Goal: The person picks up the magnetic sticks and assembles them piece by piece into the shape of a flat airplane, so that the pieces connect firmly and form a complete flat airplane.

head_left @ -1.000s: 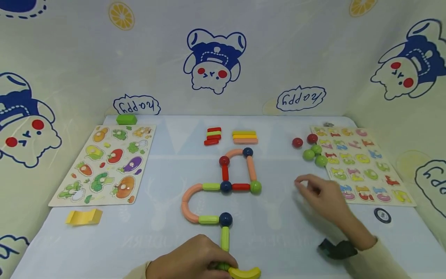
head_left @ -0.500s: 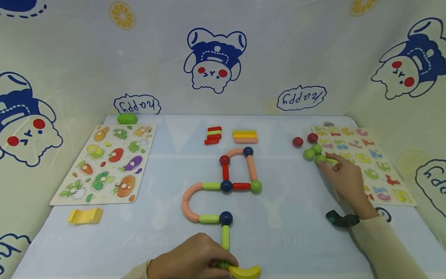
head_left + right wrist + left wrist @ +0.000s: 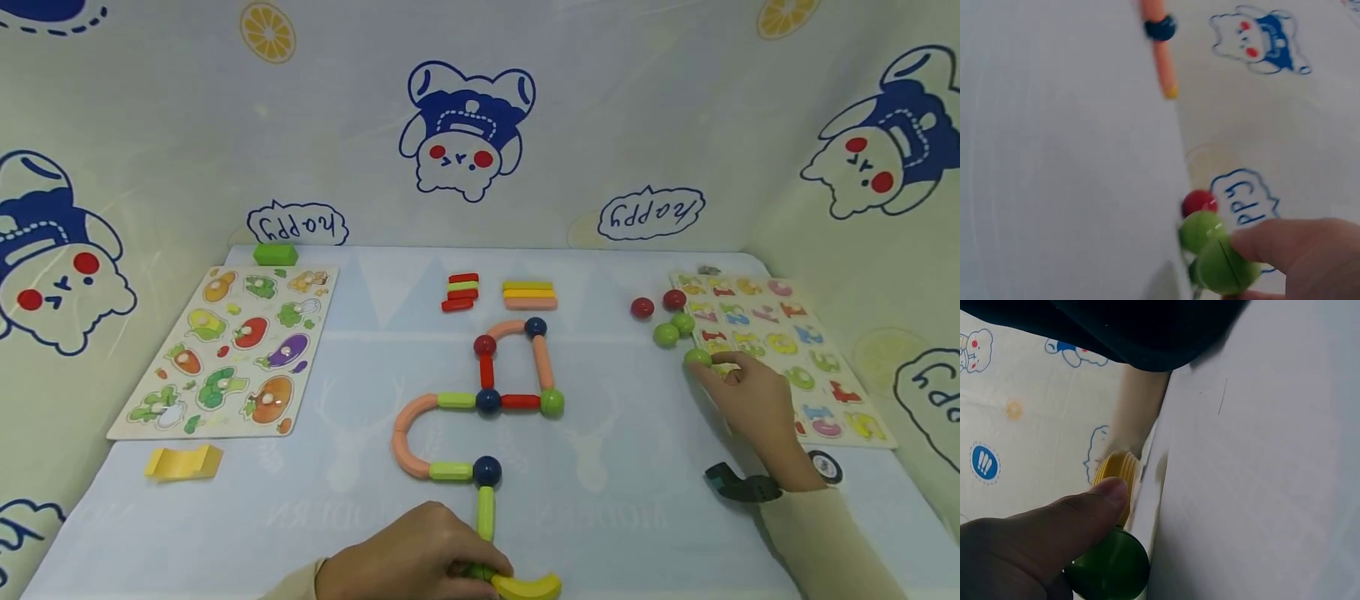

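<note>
My right hand (image 3: 753, 404) pinches a light green ball (image 3: 698, 357) between thumb and fingers at the left edge of the animal board. The same green ball (image 3: 1229, 265) appears large under the thumb in the right wrist view. At the table's near edge my left hand (image 3: 416, 554) grips a green ball (image 3: 1113, 565) at its joint with a yellow curved rod (image 3: 528, 587); its fingers hide most of that ball. From there a chain runs up the table: a straight green rod (image 3: 486, 512), a dark blue ball (image 3: 487, 471), an orange curve (image 3: 405, 437) and a closed loop.
Two loose green balls (image 3: 666, 335) and two red balls (image 3: 642, 308) lie beyond my right hand. Spare rods (image 3: 529, 295) sit at the back. A vegetable board (image 3: 247, 333) is left, an animal board (image 3: 847, 379) right. A yellow block (image 3: 183, 463) lies front left.
My right hand has reached out to the green balls, taken hold of the nearest and drawn it slightly away from the others. My left hand has stayed in place.
</note>
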Action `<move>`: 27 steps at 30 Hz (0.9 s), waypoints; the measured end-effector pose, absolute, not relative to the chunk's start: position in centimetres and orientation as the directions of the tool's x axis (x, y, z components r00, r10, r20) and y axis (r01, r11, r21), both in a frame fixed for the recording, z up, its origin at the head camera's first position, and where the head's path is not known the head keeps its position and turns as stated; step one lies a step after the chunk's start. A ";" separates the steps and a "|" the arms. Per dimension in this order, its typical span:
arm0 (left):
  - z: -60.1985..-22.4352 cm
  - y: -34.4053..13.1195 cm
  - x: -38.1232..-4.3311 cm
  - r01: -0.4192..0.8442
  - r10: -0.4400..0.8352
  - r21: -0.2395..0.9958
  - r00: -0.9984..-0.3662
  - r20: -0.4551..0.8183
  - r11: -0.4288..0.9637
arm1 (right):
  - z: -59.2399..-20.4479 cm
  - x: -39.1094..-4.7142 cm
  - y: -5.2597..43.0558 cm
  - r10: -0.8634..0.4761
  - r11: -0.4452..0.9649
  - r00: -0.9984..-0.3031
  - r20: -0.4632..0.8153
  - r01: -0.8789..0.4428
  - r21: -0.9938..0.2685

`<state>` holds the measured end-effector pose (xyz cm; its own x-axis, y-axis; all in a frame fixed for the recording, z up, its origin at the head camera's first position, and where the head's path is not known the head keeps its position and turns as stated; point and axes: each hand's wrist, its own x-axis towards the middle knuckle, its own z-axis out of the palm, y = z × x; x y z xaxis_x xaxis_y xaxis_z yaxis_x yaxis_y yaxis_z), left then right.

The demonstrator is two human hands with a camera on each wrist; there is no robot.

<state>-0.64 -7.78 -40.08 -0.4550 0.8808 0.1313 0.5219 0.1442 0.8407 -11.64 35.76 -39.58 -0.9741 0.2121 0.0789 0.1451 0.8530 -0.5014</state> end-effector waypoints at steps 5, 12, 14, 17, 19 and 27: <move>-40.1 -7.8 -0.7 0.520 0.883 0.843 -0.450 0.134 0.137 | -39.0 -9.9 33.9 0.006 0.842 -0.998 0.066 -0.031 -0.539; -40.2 -7.8 -0.6 0.509 0.882 0.851 -0.452 0.134 0.131 | -39.9 -7.5 28.0 -0.472 0.673 -0.881 0.019 -0.374 -0.638; -40.3 -7.8 -0.7 0.506 0.881 0.852 -0.453 0.132 0.133 | -39.8 -6.8 26.8 -0.554 0.625 -0.832 -0.021 -0.399 -0.671; -40.3 -7.7 -0.7 0.504 0.883 0.852 -0.453 0.124 0.139 | -39.4 -5.9 25.8 -0.657 0.542 -0.750 -0.076 -0.401 -0.738; -40.3 -7.7 -0.7 0.504 0.883 0.852 -0.454 0.120 0.143 | -39.1 -5.4 25.4 -0.724 0.480 -0.683 -0.102 -0.391 -0.786; -40.4 -7.6 -0.7 0.554 0.871 0.822 -0.463 0.168 0.136 | -38.5 -3.7 23.9 -0.879 0.336 -0.438 -0.188 -0.290 -0.896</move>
